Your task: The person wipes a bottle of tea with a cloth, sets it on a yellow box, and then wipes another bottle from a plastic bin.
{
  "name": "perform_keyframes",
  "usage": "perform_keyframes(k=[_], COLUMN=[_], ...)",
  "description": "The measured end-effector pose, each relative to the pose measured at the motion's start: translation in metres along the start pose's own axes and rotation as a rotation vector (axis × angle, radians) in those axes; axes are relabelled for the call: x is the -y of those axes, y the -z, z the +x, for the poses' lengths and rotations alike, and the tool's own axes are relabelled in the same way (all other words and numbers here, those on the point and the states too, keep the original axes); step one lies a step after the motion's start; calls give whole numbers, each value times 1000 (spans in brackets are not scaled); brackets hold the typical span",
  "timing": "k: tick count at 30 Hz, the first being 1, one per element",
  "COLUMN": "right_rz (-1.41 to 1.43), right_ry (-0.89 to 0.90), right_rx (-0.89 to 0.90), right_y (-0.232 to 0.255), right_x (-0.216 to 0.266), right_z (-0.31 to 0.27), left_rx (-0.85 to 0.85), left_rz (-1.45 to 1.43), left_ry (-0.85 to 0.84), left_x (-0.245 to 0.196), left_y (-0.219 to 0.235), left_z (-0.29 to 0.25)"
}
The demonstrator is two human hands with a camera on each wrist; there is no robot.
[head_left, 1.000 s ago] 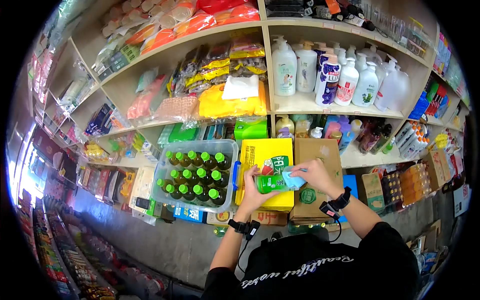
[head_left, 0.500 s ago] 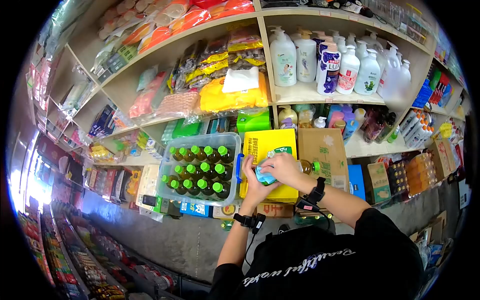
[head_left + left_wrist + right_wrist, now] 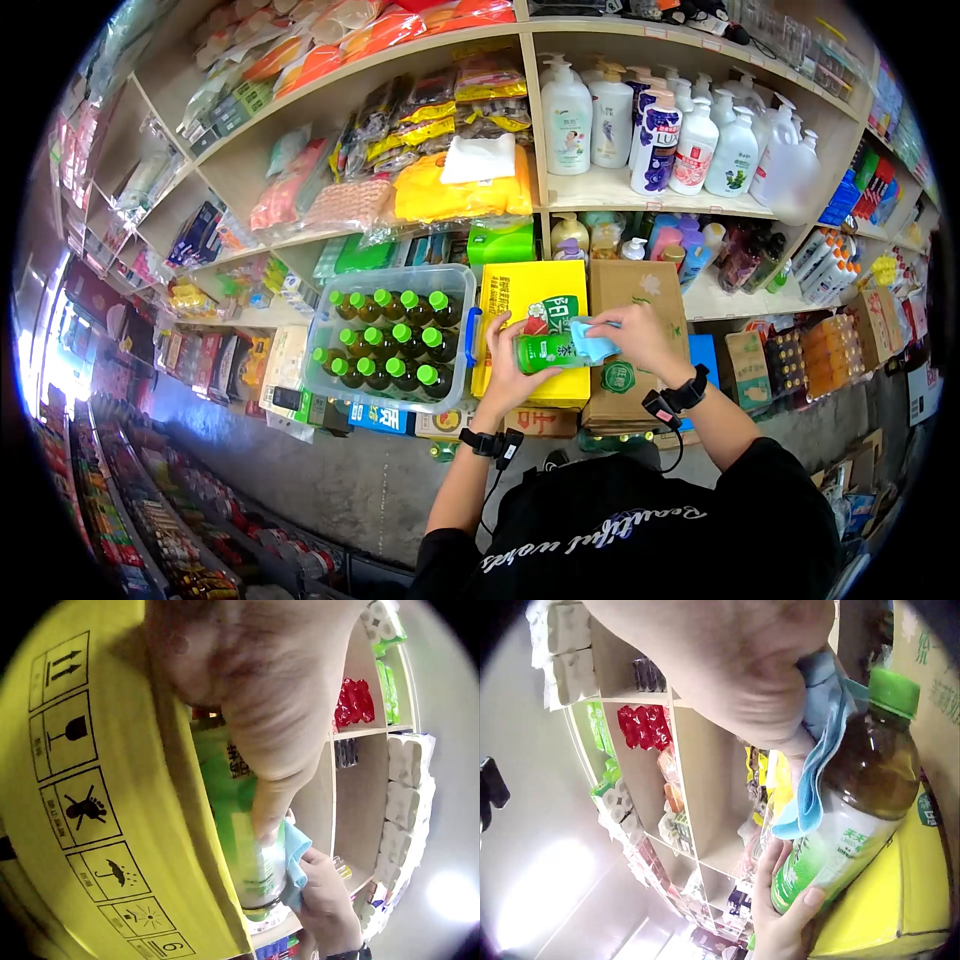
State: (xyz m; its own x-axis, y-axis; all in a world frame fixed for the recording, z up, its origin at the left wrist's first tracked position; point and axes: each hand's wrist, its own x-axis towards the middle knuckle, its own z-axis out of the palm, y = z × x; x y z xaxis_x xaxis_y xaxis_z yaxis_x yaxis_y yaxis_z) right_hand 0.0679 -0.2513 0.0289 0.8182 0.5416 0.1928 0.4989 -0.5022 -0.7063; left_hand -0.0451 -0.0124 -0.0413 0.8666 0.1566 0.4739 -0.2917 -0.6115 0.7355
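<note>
My left hand [image 3: 510, 368] grips a bottle of green tea [image 3: 543, 352] near its base, over the yellow carton. Lying on its side in the head view, the bottle points its neck to the right. Its label is green and white; the brown liquid and green cap show in the right wrist view. My right hand [image 3: 637, 342] pinches a light blue cloth [image 3: 594, 341], folded against the bottle's upper part [image 3: 866, 769]. In the left wrist view the left thumb [image 3: 270, 814] lies along the label.
Left of the yellow carton [image 3: 500, 290] stands a clear plastic bin [image 3: 392, 284] holding several green-capped bottles. A brown carton [image 3: 640, 280] is on the right. Behind rise shelves [image 3: 575, 205] with pump bottles [image 3: 569, 125] and bagged goods.
My right hand and the cloth slid left over the bottle toward its base, then back right to the neck end. The left hand kept its grip on the bottle.
</note>
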Motion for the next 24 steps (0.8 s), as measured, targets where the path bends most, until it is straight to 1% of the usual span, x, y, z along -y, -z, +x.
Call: perform_keyframes(k=[3,6,7,10,12,14,16,20,24], right_rz=[22,10,34,89,100,64,43,6,28], right_ry=[-26,-1,-19,-95,-163,-184,-193,-220,-291], right_rx=[-16,-70,-78,-97,-108,-138,-161,-163,-81], right_y=[7,10,9,8,9,5,2,-4,-3], right_x=[-15,-31,-32,-30,-22,-25,-28,-39,-46], right_z=[-4,-4,-5,-9,-11,-11,-10,-9,-7], left_rx=[18,25,25,-8,-18,-27,-30,-34,-60], left_rz=[1,-20,-31,-180,-212,-238,-261,-243,-260], left_ry=[-10,5,12,-13,60,113,157,137,0], left_x=[0,-4,-6,9,11,8,-6,-9,1], left_y=[0,3,4,0,-2,-2,0,3,2], left_z=[1,1,1,1,-2,1,2,2,0])
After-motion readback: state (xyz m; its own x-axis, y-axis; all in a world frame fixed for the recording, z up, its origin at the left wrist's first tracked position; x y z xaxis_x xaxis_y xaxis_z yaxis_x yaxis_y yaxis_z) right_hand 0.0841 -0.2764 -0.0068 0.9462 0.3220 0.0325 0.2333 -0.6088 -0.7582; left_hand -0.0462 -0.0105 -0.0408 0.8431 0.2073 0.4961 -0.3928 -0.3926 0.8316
